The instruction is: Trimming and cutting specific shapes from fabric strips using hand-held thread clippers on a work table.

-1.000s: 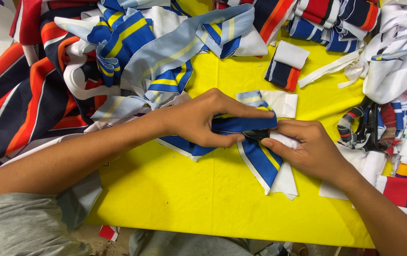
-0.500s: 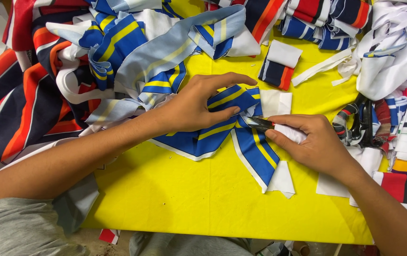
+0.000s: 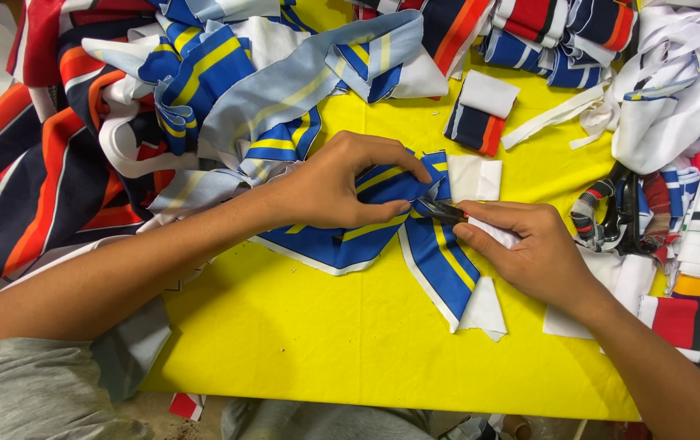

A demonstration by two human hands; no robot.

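Hands: two | left hand (image 3: 330, 187) pinches blue striped strip (image 3: 366, 232) | right hand (image 3: 529, 253) grips small cutter (image 3: 441, 212)

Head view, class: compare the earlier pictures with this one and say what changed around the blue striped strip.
The left hand lifted from lying flat over the blue striped strip and now pinches it, uncovering the stripes. The right hand kept its grip on the small cutter at the fold. The yellow table and fabric piles stayed put.

Around the yellow table (image 3: 301, 342): striped fabric heap (image 3: 65, 163) at its left, white strips (image 3: 668, 98) top right, black scissors (image 3: 619, 212) at its right edge
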